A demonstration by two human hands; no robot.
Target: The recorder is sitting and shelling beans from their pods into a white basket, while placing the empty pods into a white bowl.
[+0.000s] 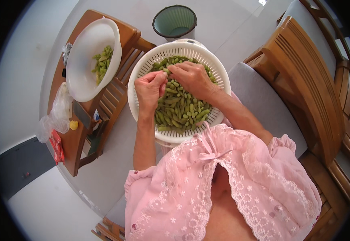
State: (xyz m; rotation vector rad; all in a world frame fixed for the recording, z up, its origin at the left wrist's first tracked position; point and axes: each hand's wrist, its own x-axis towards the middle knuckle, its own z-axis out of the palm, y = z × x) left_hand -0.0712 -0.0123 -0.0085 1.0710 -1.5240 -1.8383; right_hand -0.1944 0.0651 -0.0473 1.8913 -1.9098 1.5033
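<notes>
A white slotted basket [139, 104] full of green soybean pods [179, 106] sits right in front of me. Over its far half my two hands meet at the fingertips. My left hand [150, 89] is closed, thumb and forefinger pinching one end of a small green soybean pod [165, 70]. From the other side my right hand [193, 79] has its fingers curled down at the same pod, which is mostly covered by the fingertips. Beneath the hands, the loose pods lie heaped in the basket.
On the wooden cabinet [87, 106] at left, a large white bowl [80, 66] holds some green pieces [103, 63]. Near it are a clear plastic bag [58, 110], a yellow item [73, 125] and a red packet [56, 144]. A bin [175, 24] stands beyond the basket; a wooden chair [303, 80] is at right.
</notes>
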